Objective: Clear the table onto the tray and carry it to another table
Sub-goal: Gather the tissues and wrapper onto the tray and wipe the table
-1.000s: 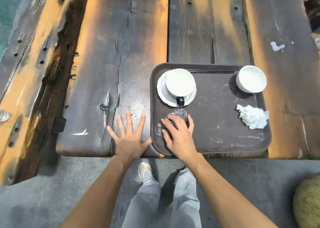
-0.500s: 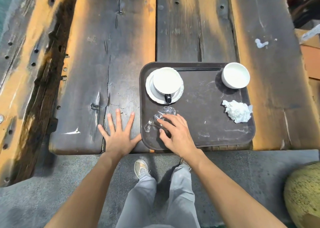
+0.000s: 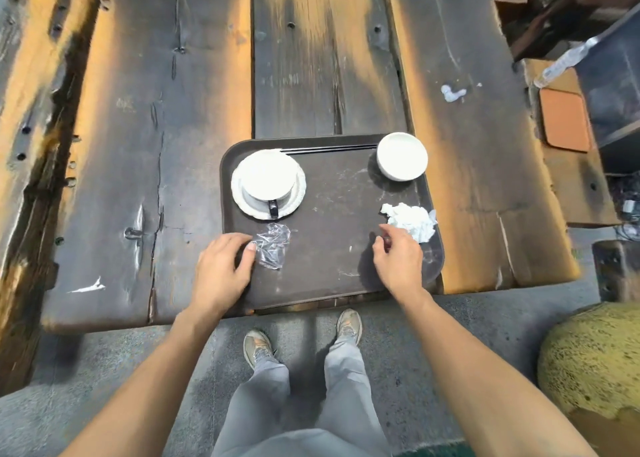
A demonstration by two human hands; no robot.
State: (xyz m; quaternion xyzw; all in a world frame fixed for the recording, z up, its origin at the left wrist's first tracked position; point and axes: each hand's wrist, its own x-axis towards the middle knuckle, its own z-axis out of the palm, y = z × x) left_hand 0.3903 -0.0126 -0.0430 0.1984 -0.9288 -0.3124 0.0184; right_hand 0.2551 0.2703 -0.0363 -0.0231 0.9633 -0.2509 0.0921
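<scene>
Left hand (image 3: 221,269) now rests curled on the near-left edge of the dark brown plastic tray (image 3: 332,283), having come off the weathered plank desk (image 3: 156,144); holding nothing. Right hand (image 3: 398,259) has let go of the wrapper and moved to the tray's near-right part, fingers loosely bent, empty. Likely both are setting up to lift. On the tray: white cup on saucer (image 3: 268,182) far-left, white bowl (image 3: 401,156) far-right, crumpled white napkin (image 3: 412,221), clear plastic wrapper (image 3: 273,245). Cup contents washed out; frame motion-blurred.
</scene>
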